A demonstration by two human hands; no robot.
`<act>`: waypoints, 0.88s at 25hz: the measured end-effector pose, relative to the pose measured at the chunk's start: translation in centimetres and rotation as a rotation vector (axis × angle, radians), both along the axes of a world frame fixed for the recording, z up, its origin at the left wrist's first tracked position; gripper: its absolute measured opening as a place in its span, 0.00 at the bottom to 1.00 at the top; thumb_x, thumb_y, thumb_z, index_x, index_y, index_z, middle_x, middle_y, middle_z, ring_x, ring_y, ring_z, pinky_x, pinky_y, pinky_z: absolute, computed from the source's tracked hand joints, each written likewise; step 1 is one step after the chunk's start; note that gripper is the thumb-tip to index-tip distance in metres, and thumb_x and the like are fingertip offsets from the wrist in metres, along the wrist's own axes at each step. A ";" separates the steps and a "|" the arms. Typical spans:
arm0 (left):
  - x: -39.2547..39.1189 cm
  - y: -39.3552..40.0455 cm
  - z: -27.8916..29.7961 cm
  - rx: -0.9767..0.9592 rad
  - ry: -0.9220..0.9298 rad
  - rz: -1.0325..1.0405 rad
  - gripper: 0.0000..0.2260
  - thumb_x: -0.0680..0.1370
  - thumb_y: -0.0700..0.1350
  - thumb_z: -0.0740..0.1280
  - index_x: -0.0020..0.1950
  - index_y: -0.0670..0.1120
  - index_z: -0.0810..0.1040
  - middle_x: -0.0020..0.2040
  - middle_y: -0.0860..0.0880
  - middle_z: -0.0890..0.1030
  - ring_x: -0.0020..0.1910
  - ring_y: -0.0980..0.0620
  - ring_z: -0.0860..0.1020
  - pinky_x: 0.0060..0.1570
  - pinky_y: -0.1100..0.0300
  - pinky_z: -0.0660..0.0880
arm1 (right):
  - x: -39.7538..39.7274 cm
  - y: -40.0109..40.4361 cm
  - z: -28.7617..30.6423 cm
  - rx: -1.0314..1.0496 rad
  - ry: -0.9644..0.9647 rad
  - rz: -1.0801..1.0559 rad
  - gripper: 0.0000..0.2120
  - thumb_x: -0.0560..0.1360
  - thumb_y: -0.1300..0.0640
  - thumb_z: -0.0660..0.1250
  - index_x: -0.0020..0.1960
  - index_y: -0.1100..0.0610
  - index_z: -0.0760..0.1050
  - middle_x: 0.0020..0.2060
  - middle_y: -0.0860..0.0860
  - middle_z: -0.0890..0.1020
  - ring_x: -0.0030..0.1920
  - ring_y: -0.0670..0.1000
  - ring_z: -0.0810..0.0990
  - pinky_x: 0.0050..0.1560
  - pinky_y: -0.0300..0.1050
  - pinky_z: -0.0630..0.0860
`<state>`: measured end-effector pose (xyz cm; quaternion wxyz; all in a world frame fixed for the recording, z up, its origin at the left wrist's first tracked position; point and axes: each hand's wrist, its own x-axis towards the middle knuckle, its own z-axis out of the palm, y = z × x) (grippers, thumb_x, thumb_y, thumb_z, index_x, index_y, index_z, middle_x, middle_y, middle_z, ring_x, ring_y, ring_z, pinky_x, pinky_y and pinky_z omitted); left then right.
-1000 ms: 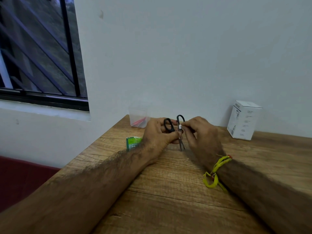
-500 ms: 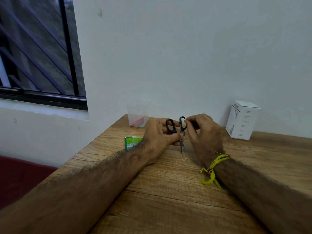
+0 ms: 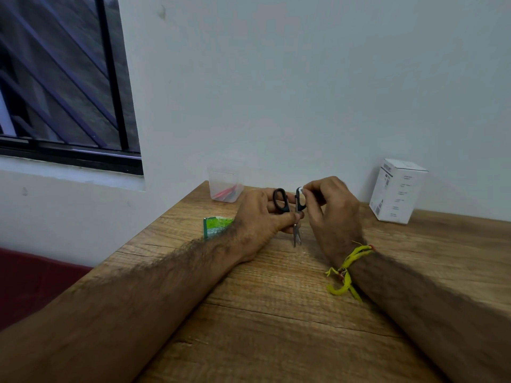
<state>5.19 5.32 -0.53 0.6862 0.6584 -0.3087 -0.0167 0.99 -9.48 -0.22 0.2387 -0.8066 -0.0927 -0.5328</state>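
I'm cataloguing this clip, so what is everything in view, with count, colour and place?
scissors: 1, black handles, metal blades, upright between the hands, tips down at the table
white bit: 1, white, at the right handle loop
plastic cup: 1, clear, red contents, table's far left corner
packet: 1, green, on the table by the left wrist
box: 1, white, far right by the wall
table: 1, brown wood
window: 1, dark frame, upper left
wristband: 1, yellow, right wrist
left hand: grips the scissors
right hand: pinches the white bit
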 end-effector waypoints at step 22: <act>-0.4 -0.3 -0.1 0.044 -0.149 -0.015 0.09 0.75 0.31 0.71 0.50 0.44 0.83 0.44 0.44 0.87 0.43 0.49 0.86 0.45 0.55 0.83 | -0.4 2.2 0.0 -0.025 -0.053 0.085 0.02 0.77 0.64 0.69 0.45 0.60 0.79 0.41 0.50 0.79 0.43 0.49 0.76 0.44 0.47 0.75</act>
